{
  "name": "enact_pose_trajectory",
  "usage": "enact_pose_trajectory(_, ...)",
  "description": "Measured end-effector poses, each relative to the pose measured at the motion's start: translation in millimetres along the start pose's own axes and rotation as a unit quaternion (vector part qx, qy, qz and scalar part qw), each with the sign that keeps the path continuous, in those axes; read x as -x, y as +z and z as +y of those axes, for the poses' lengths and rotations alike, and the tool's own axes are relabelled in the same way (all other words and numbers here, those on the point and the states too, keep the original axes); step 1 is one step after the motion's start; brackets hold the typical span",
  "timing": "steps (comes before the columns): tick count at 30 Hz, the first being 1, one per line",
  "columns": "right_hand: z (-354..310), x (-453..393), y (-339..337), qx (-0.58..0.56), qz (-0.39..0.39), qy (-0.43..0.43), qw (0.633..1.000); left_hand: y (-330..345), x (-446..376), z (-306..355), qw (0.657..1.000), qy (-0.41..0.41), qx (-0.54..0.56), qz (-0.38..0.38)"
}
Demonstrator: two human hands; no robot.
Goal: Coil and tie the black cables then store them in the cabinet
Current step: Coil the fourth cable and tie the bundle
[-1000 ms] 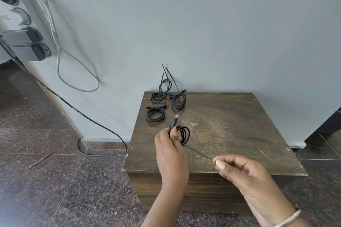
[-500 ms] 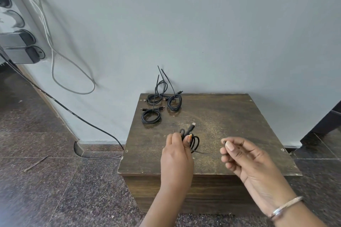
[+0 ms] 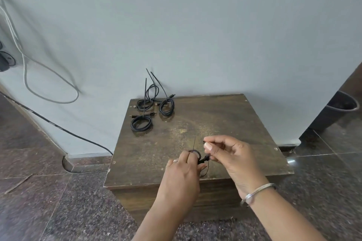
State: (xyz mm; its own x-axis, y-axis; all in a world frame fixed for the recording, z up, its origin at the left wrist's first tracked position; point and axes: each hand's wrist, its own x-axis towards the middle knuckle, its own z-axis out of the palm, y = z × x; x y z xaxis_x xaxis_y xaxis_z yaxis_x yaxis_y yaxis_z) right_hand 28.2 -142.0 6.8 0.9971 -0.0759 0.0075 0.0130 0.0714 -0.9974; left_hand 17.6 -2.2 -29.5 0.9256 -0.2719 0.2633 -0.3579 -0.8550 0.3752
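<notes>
Far left on the wall: a dark socket plate [image 3: 5, 60], with a white cord [image 3: 49, 76] hanging from it in a loop. Below that, a black power cable [image 3: 58, 127] running down along the skirting to the speckled floor [image 3: 49, 191].

At the back left corner of the wooden worktop [image 3: 225, 123], close to the grey wall: three coiled black cables, each tied, tie tails sticking up. Nearest one [image 3: 141, 123] lying flat, apart from the other two; rear left coil [image 3: 146, 101] partly leaning on the wall; rear right coil [image 3: 166, 106] just beside it.

Near the front edge, above the worktop: left hand [image 3: 182, 176], fingers curled round a small black cable coil [image 3: 195, 153], a thin tie tail [image 3: 194, 144] pointing up from it. Right beside it, right hand [image 3: 233, 160], thumb and forefinger pinched on something small and dark, most likely the tie's other end; lower fingers touching the cable's plug end [image 3: 204, 159]. Silver bangle [image 3: 258, 191] on the right wrist.

Far right, on the floor past the wall's edge: a dark bin [image 3: 340, 111].
</notes>
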Motion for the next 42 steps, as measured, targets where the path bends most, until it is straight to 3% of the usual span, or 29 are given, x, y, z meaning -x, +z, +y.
enact_pose_trajectory(7, 3.8, -4.1, -3.1, -0.089, 0.032, 0.057, 0.994, -4.6, 1.5, 10.8, 0.999, 0.051, -0.006, -0.015)
enact_pose_trajectory(25, 5.3, -2.5, -2.0, -0.076, 0.02, 0.043, 0.996, -12.9, 4.1, 13.0, 0.997, 0.069, -0.027, 0.002)
enact_pose_trajectory(33, 9.2, -4.5, -4.5, -0.004, 0.003, 0.041, 0.999, -11.8, 4.9, 13.1, 0.997, 0.078, -0.029, 0.002)
enact_pose_trajectory(39, 7.4, -2.5, -6.9, 0.115, -0.078, 0.042, 0.989, -10.1, 6.0, 11.6, 0.997, 0.068, -0.025, -0.015)
enact_pose_trajectory(42, 5.4, -1.9, -7.3, 0.083, -0.099, 0.056, 0.99, -6.7, 6.0, 9.1, 0.997, 0.069, -0.022, -0.02)
